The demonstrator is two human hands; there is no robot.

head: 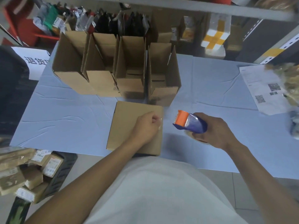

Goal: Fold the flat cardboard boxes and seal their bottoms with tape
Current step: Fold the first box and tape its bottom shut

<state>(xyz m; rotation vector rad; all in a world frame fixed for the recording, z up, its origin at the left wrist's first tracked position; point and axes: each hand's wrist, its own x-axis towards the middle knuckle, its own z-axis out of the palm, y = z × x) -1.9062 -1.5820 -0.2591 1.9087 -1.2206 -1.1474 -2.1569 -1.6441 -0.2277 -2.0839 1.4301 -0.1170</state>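
At the centre of the frame a box point(129, 125) lies on the blue-covered surface point(64, 120) with its bottom side up, and the left hand point(148, 125) rests on its right part with fingers curled, pinching something small and pale near the box's right edge. The right hand point(212, 130), just right of the box and apart from it, grips a blue and orange tape gun point(189, 122) above the surface. Four open boxes point(116, 68) stand in a row behind, in the upper middle, and papers point(265, 89) lie at right.

open boxes point(116, 67): 4 | closed box point(129, 123): 1 | tape dispenser point(191, 122): 1 | printed sheets point(262, 89): 1
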